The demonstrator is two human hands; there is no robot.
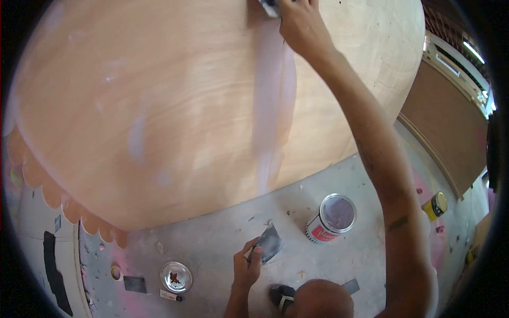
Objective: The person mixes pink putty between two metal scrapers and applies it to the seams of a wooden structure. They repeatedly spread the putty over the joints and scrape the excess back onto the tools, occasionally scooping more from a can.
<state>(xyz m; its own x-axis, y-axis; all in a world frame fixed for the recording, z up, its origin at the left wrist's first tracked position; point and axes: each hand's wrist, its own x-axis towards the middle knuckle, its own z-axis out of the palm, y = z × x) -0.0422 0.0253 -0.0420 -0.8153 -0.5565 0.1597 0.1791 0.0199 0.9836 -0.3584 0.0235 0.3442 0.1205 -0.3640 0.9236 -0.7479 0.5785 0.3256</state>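
My right hand (307, 29) is raised to a large curved wooden panel (201, 111) at the top of the head view. Its fingers close on a filler scraper (269, 7), partly cut off by the frame edge, at the upper end of a pinkish-grey filler stripe (269, 100). Low in the middle, my left hand (246, 267) grips a second filler scraper (270, 245) with a square dark-grey blade, held above the floor. Right of that blade stands an open tin of greyish-lilac filler (339, 213) with a red and white label.
On the grey floor (212, 244) are a round dish (176, 277) with reddish-brown bits, a small tube (171, 295), a tape roll (116, 272) and a dark flat sheet (135, 284). A yellow can (436, 206) stands right of my arm. A brown board (445, 127) leans at far right.
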